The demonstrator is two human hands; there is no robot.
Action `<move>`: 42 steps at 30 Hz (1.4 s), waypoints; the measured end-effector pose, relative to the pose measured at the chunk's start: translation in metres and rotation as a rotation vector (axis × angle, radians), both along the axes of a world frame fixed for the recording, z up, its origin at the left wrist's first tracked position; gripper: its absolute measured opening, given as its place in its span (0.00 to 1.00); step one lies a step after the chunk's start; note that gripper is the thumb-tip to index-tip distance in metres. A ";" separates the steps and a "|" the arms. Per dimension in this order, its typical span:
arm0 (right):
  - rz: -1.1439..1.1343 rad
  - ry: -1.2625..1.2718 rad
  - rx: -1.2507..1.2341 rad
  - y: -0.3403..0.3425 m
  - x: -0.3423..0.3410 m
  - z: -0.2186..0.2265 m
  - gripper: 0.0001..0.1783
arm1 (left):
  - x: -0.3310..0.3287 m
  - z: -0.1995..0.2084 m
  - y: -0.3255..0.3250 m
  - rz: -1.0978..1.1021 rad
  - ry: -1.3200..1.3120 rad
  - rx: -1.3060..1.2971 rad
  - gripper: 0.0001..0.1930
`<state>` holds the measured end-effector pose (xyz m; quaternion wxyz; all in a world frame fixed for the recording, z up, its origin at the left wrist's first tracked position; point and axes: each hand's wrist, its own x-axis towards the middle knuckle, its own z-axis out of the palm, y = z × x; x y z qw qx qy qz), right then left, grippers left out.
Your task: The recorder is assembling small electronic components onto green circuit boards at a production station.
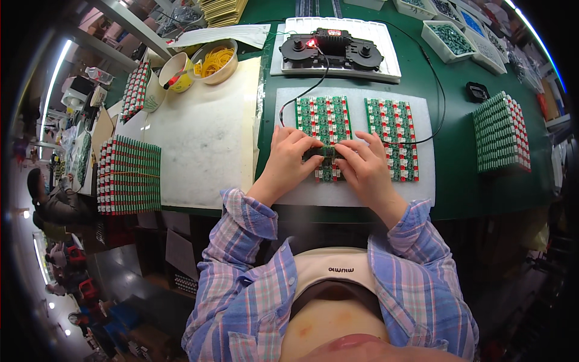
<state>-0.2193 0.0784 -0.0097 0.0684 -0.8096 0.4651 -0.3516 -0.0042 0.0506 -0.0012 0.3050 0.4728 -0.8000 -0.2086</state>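
Note:
My left hand [288, 158] and my right hand [367, 164] meet over a green circuit board panel [322, 114] set with rows of white and red parts. Between their thumbs and forefingers they pinch a small dark green piece [328, 152]. Its exact kind is too small to make out, and fingertips cover both its ends. A second circuit board panel [391, 117] lies to the right, partly behind my right hand. Both panels rest on a white foam mat [426, 188].
Beyond the mat, a black device [332, 43] with a red light sits on a white tray [391, 48]; its black cable [444, 84] loops rightward. Board stacks stand left [129, 175] and right [502, 134]. Yellow rubber bands [216, 61] and component bins [449, 41] lie farther back.

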 end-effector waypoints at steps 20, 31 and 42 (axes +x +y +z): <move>0.022 -0.070 0.003 -0.002 0.000 0.003 0.14 | 0.000 0.002 0.000 -0.025 0.006 -0.026 0.11; -0.017 0.023 -0.060 -0.004 0.003 0.006 0.13 | -0.005 0.000 0.004 0.035 -0.052 -0.133 0.10; -0.029 -0.121 -0.033 -0.007 0.001 0.005 0.10 | -0.002 0.007 0.009 0.041 -0.123 -0.345 0.12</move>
